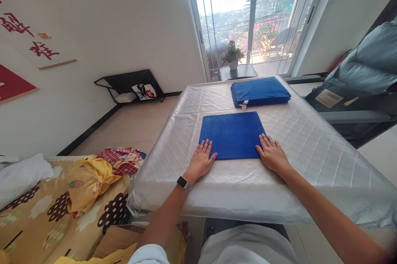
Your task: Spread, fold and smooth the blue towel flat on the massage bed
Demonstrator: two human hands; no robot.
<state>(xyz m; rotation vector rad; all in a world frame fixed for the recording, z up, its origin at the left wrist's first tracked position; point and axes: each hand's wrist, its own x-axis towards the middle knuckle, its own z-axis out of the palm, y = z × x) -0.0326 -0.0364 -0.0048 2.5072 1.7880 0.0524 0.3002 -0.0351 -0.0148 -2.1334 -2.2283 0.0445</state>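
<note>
A blue cloth [232, 135], which looks like a folded towel, lies flat on the silvery quilted table cover [173, 177]. My left hand [201, 160] rests flat at its near left corner, fingers stretched out and touching the edge; a watch [182, 182] is on that wrist. On the near right corner lies my right hand [273, 153], also flat with its fingers extended. Neither hand grips anything. Beyond the cloth, toward the far right of the table, sits a neat stack of folded blue cloths [260, 91] with a white tag [245, 104] hanging at its front corner.
To the left is a bed [37, 214] with yellow patterned bedding and crumpled clothes [89, 183]. A dark padded chair [356, 90] stands close on the right. Behind the table, a potted plant [232, 55] stands on a chair before the glass door.
</note>
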